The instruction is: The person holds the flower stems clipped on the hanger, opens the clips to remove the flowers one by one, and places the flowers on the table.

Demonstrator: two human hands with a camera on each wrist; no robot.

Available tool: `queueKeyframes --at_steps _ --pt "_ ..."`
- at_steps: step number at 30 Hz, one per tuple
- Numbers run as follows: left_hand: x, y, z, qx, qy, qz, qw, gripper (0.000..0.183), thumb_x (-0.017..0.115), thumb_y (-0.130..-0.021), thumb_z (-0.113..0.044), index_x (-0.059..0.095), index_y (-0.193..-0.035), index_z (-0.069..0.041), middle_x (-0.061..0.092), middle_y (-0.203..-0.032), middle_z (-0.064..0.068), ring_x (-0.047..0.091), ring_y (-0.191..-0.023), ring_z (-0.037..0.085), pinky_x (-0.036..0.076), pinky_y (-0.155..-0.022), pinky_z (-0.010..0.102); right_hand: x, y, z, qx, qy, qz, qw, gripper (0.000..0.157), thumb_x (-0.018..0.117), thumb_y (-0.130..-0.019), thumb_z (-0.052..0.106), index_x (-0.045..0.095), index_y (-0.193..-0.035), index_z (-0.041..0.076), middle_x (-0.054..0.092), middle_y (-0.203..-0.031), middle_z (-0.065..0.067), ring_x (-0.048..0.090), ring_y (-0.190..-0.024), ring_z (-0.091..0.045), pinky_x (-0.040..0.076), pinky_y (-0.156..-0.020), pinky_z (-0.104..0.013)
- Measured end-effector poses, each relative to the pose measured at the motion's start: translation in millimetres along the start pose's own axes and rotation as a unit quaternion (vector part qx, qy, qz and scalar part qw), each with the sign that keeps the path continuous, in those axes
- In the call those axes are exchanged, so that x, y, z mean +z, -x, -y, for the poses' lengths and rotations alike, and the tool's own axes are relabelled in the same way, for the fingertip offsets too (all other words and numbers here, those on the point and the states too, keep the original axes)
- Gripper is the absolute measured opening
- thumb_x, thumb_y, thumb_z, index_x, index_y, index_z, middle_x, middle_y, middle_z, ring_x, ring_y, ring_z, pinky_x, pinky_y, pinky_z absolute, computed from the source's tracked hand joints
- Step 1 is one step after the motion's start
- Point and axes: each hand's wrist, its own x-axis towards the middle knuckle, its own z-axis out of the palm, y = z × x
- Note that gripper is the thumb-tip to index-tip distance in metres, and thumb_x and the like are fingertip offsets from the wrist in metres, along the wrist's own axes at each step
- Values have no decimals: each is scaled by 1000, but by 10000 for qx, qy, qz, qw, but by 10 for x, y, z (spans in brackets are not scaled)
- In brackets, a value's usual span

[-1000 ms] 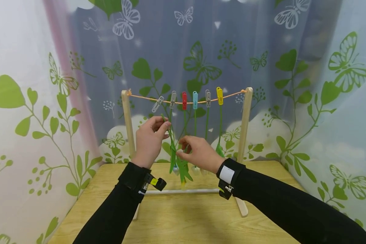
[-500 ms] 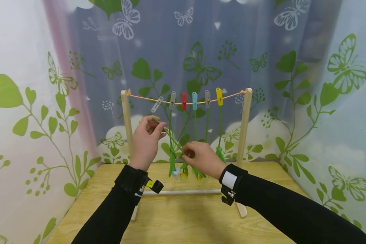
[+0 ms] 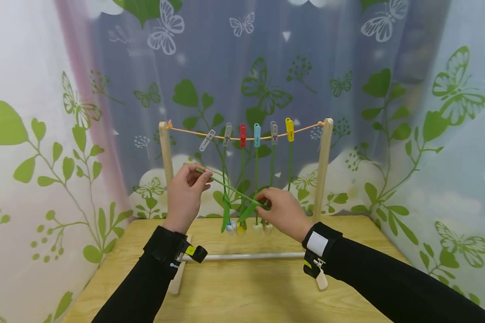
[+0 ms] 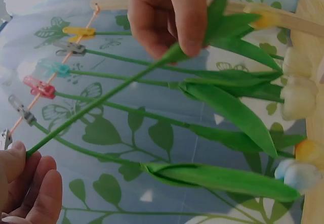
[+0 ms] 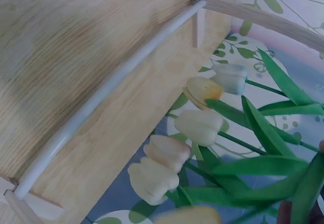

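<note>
My left hand (image 3: 186, 190) pinches the bare stem end of an artificial tulip (image 3: 234, 189). My right hand (image 3: 284, 211) grips the same stem lower down by its leaves, so it slants across in front of the rack. Its yellow bloom (image 4: 266, 19) shows past the right fingers in the left wrist view. Behind, several tulips hang bloom-down from clothespins on an orange string (image 3: 186, 131); among them are a blue one (image 5: 230, 77), a yellow one (image 5: 202, 90) and a white one (image 5: 200, 127). The leftmost grey clothespin (image 3: 207, 140) tilts on the string and bears no flower.
Two wooden posts, left (image 3: 166, 150) and right (image 3: 324, 166), hold the string. A white rod (image 3: 250, 256) joins them low above the wooden table (image 3: 242, 291). A red clothespin (image 3: 243, 136) and a yellow clothespin (image 3: 289, 130) sit along the string. A patterned curtain (image 3: 327, 58) hangs behind.
My left hand has moved left and slightly down with the stem end. My right hand has closed on the tulip and moved right, turning the stem from hanging to slanted.
</note>
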Motion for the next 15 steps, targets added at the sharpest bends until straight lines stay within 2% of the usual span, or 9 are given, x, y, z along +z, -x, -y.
queueKeyframes --at_steps 6,9,12,15 --pt "-38 34 96 -69 -132 46 9999 24 64 -98 -26 58 -117 -12 66 -109 7 66 -103 16 57 -94 29 -101 3 -42 -106 214 -282 9993 17 73 -93 17 68 -110 20 62 -100 6 59 -86 -9 53 -73 -26" --pt "-59 48 119 -26 -237 42 9997 25 65 -98 -26 59 -116 -10 67 -106 7 66 -100 14 58 -92 27 -128 -2 -57 -285 433 -378 9979 18 74 -92 16 70 -109 18 63 -99 5 61 -85 -9 54 -71 -25" --pt "-73 98 15 -66 -388 68 9992 23 64 -99 -20 59 -116 -6 68 -107 12 66 -100 19 58 -91 28 -159 2 -64 -437 624 -439 9961 19 75 -92 16 70 -110 18 64 -101 4 63 -85 -9 54 -70 -23" --pt "-96 117 49 -80 -496 89 9987 20 64 -99 -19 60 -115 -8 68 -106 12 66 -100 22 58 -90 28 -199 3 -77 -699 910 -536 9919 20 75 -92 15 71 -112 17 66 -104 3 64 -88 -11 55 -70 -22"
